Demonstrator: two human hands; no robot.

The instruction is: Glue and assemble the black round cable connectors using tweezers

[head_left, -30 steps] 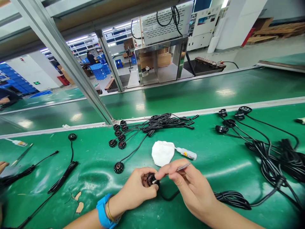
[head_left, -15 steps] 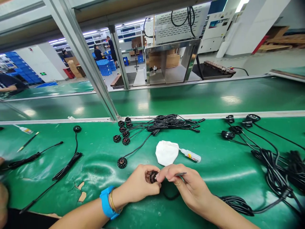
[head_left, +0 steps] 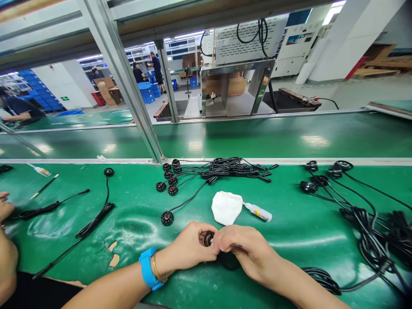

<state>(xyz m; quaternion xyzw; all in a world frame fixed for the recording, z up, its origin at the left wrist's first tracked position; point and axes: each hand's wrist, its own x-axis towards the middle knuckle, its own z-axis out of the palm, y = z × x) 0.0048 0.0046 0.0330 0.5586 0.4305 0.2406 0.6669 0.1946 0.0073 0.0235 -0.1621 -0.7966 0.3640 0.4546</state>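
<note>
My left hand (head_left: 191, 244), with a blue band at its wrist, is closed around a small round black cable head (head_left: 208, 239). The fingers of my right hand (head_left: 246, 244) are pinched together against the front of that part. A thin grey tool (head_left: 237, 246) pokes out of the right hand's grip; most of it is hidden, so its kind does not show. Just beyond my hands lie a white cloth pad (head_left: 227, 207) and a small clear glue bottle (head_left: 259, 212). A similar cable head (head_left: 167, 218) rests on the green mat to the left.
A bundle of black cables (head_left: 225, 168) with round heads lies at the mat's back edge. More coiled cables (head_left: 363, 231) spread over the right side. At left are a single cable (head_left: 96, 219), a pen-like tool (head_left: 44, 187) and another person's arm (head_left: 6, 253).
My right hand has turned and closed in on the cable head, and less of the grey tool shows. The left hand keeps its hold. The whole view has shifted slightly.
</note>
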